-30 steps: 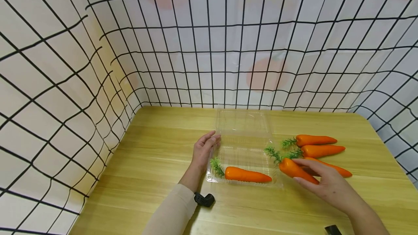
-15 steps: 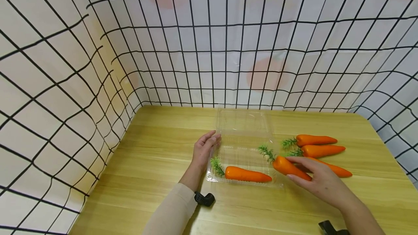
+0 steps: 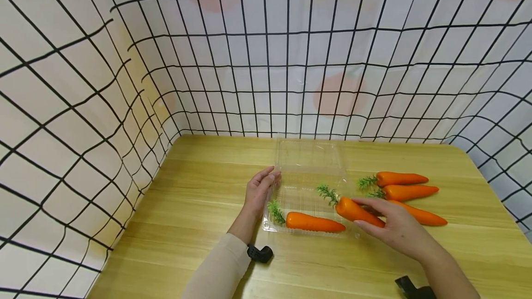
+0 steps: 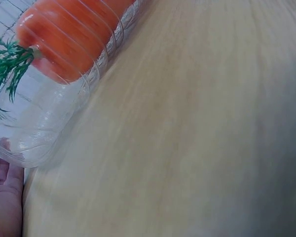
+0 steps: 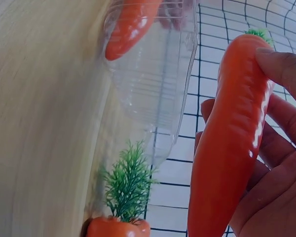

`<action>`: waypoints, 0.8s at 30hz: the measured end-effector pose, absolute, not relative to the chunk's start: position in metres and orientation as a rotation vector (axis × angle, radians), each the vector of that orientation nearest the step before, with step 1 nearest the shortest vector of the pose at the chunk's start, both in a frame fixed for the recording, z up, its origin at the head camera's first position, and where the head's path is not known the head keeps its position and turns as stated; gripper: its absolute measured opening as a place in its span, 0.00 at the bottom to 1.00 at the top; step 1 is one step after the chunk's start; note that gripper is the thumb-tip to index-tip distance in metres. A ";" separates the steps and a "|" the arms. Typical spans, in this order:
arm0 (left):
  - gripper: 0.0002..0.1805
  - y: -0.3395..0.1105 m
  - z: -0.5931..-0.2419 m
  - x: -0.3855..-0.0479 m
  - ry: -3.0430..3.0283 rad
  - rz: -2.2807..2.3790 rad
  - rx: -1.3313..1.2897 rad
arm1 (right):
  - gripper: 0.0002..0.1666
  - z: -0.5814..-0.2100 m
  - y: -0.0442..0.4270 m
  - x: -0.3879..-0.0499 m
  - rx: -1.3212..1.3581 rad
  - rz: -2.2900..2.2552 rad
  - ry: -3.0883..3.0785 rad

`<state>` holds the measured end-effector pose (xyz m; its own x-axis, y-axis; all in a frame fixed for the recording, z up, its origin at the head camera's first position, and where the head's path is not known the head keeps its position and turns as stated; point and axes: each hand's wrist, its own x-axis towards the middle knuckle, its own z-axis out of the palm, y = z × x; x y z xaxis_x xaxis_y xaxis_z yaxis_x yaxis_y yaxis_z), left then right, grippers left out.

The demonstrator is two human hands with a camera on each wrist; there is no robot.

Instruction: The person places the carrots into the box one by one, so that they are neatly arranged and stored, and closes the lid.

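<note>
The right hand (image 3: 396, 227) grips an orange carrot (image 3: 353, 211) with green leaves, held over the right part of a clear plastic container (image 3: 309, 193). In the right wrist view, thumb and fingers of the hand (image 5: 281, 163) wrap the carrot (image 5: 232, 133). Along the container's near side lies another carrot (image 3: 315, 222), its leaves to the left; it also shows in the left wrist view (image 4: 69, 39). At the container's left edge rests the left hand (image 3: 255, 193), fingers extended against the wall; part of that hand (image 4: 7, 202) shows in the left wrist view.
To the right of the container lie three more carrots, a back one (image 3: 401, 178), a middle one (image 3: 409, 192) and a front one (image 3: 424, 215) partly behind the right hand. The container's lid (image 3: 309, 152) lies open at the back. Black wire mesh (image 3: 232, 77) surrounds the wooden table (image 3: 199, 183).
The right hand has moved left with its carrot, from beside the container to over its right part. The left hand has stayed in place.
</note>
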<state>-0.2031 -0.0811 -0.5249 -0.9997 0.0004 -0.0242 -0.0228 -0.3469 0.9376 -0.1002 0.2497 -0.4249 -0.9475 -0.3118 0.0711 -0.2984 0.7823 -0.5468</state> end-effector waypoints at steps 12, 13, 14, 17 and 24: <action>0.23 -0.081 -0.524 -0.202 1.794 2.561 -0.031 | 0.30 -0.425 0.237 -0.103 -0.553 -0.934 2.912; 0.23 -0.081 -0.524 -0.202 1.793 2.564 -0.031 | 0.30 -0.425 0.236 -0.103 -0.554 -0.935 2.909; 0.23 -0.081 -0.524 -0.202 1.789 2.566 -0.029 | 0.31 -0.425 0.235 -0.103 -0.555 -0.935 2.909; 0.23 -0.080 -0.523 -0.202 1.781 2.571 -0.027 | 0.31 -0.426 0.232 -0.104 -0.567 -0.935 2.909; 0.23 -0.081 -0.522 -0.201 1.798 2.569 -0.025 | 0.31 -0.429 0.225 -0.106 -0.617 -0.926 2.914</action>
<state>-0.2012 -0.0806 -0.5224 -0.9999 -0.0045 -0.0163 -0.0138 -0.3424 0.9395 -0.1064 0.2250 -0.4294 -0.9215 -0.3764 0.0961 -0.3629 0.7456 -0.5589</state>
